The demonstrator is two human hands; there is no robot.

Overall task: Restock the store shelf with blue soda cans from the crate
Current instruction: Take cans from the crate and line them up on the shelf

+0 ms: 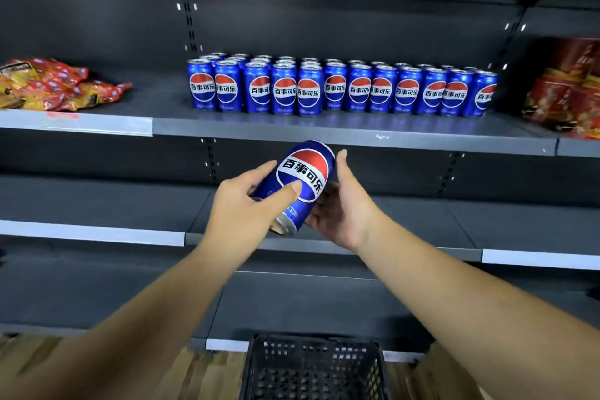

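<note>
A blue soda can (303, 177) with a red, white and blue logo is tilted in front of me, below the upper shelf (354, 133). My left hand (242, 208) grips its left side with the thumb on the logo. My right hand (341, 204) cups its right side and underside. Several matching blue cans (341, 88) stand upright in rows on the upper shelf. The black plastic crate (311, 364) sits on the floor at the bottom centre; the part of its inside that shows holds no cans.
Red and yellow snack bags (55, 84) lie at the left of the upper shelf. Red tins (565, 88) are stacked at its right. Dark lower shelves (97, 204) run beneath. A wooden floor (207, 377) surrounds the crate.
</note>
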